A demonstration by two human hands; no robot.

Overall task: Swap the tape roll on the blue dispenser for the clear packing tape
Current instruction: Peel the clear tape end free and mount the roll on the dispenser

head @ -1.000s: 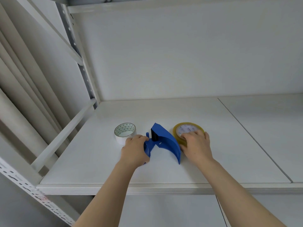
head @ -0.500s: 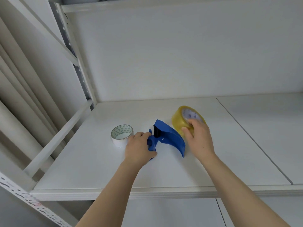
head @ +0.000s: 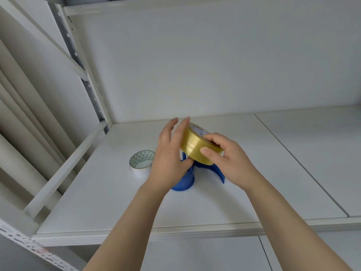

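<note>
The clear packing tape, a yellowish roll, is lifted off the shelf and tilted on edge. My right hand grips it from the right, thumb across its outer band. My left hand is against the roll's left side with its fingers straight and spread upward. The blue dispenser stands on the shelf right under both hands, mostly hidden by them. A white roll with a green triangle-patterned core lies flat on the shelf just left of my left hand.
Everything rests on a white shelf board with a seam running front to back on the right. A white back wall, a perforated metal upright and a diagonal side rail close in the left.
My right hand picked the clear roll up from the shelf and carried it left above the dispenser. My left hand let go of the dispenser and rose to the roll's left side.
</note>
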